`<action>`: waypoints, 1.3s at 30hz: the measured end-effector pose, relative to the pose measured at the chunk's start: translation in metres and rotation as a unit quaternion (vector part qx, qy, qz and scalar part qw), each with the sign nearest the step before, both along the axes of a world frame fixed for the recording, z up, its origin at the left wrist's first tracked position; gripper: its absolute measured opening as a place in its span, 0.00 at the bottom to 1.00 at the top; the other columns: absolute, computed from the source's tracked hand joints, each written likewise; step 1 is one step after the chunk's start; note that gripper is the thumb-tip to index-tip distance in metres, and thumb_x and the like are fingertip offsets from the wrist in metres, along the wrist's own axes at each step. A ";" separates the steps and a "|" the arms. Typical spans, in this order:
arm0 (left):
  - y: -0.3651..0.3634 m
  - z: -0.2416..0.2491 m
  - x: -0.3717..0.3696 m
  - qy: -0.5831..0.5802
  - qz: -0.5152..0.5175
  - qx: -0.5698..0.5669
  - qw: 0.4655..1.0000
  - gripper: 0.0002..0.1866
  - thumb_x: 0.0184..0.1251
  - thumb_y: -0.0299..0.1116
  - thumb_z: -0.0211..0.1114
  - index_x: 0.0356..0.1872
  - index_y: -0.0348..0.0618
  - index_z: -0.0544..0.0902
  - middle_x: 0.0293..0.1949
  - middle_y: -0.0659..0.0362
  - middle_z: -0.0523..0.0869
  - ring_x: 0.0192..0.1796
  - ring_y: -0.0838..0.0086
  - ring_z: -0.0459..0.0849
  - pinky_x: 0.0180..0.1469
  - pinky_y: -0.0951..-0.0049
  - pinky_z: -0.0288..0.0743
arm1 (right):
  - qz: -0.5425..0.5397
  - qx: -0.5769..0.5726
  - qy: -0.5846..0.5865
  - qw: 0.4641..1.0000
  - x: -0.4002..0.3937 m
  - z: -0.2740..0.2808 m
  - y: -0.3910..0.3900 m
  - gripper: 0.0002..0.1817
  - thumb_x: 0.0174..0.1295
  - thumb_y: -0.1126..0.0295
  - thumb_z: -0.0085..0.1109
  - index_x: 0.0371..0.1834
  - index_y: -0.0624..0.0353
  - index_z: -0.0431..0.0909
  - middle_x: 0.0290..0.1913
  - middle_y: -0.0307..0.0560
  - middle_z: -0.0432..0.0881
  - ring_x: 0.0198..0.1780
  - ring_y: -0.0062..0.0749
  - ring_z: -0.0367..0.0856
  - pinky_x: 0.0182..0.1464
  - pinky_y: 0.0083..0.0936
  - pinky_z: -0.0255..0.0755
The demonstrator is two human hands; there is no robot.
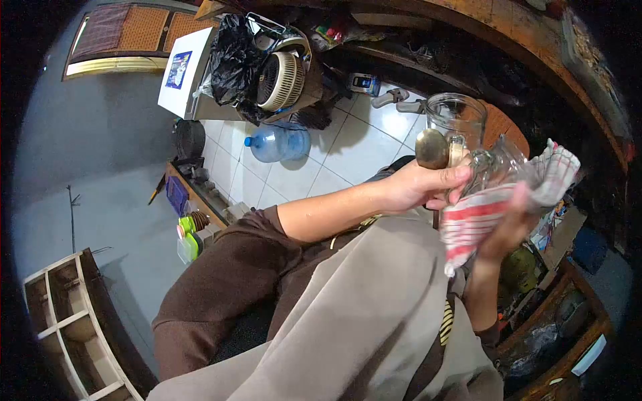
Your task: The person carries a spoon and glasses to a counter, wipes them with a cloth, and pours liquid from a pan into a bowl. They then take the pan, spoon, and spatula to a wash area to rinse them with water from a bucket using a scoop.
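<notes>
My left hand [428, 182] reaches across from the left, its fingers closed on a clear glass vessel [487, 164] whose exact kind is partly hidden. Around the vessel's other side, my right hand [505, 230] presses a white cloth with red stripes [471, 217]; the fingers are curled and a little blurred. Just beyond my left hand shows the rounded metal bowl of what looks like a spoon [433, 148]. A wide clear glass jar [456, 113] stands behind it, by the edge of a round wooden surface [505, 127].
On the tiled floor [334, 144] lies a blue water bottle [277, 142]. Behind it are a fan [281, 80], a black plastic bag [234, 60] and a white box [184, 70]. Grey sandals [390, 98] lie near the jar. A wooden rack [83, 327] stands lower left.
</notes>
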State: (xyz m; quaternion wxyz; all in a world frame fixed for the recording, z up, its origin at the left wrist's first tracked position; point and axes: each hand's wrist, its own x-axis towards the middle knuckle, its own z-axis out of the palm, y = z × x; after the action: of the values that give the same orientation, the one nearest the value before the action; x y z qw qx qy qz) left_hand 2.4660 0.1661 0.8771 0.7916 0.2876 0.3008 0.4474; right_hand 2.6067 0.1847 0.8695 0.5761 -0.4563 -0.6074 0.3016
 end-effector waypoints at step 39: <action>0.012 -0.022 -0.005 0.191 -0.105 0.078 0.973 0.17 0.45 0.25 0.64 0.15 0.46 0.61 0.16 0.70 0.61 0.21 0.87 0.57 0.22 0.84 0.52 | -0.056 -0.230 0.167 0.957 0.034 -0.001 0.006 0.15 0.59 0.63 0.44 0.37 0.66 0.70 0.35 0.41 0.73 0.37 0.21 0.69 0.42 0.19 0.62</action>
State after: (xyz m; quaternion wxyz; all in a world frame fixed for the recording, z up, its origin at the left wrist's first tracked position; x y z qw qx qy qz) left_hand 2.4606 0.1779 0.8552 0.7368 0.4592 0.3788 0.3205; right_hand 2.6407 0.1909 0.8690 0.5651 -0.5528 -0.3900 0.4721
